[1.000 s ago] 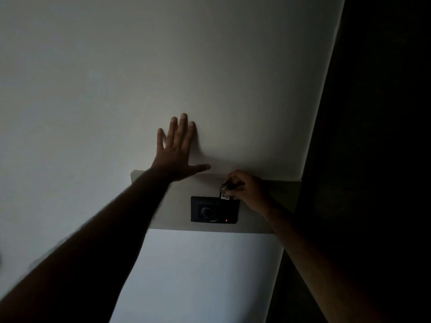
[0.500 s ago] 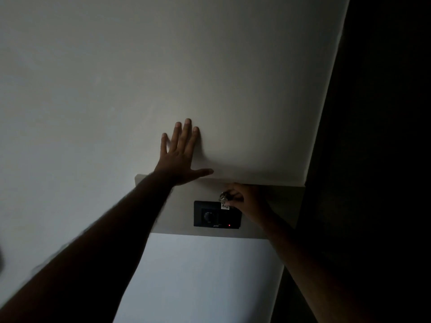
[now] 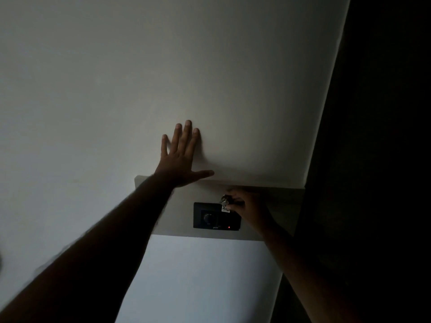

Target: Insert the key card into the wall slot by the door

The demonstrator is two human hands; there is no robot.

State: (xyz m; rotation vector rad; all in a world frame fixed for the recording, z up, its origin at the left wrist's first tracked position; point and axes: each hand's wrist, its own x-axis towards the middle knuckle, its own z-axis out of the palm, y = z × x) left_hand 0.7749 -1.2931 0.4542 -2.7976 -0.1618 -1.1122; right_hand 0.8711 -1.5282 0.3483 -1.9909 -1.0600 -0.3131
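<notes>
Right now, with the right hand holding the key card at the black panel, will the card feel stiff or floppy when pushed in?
Probably stiff: the key card looks flat and unbent under the right hand. Likely light, since fingertips alone hold it. The metal piece on top may swing. Dim light hides detail.

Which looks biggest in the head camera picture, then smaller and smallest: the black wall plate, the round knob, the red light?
1. Black wall plate
2. Round knob, on the plate's left part
3. Red light, just a dot near the plate's bottom edge

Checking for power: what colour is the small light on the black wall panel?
Red, low on the wall panel, in the head view.
</notes>
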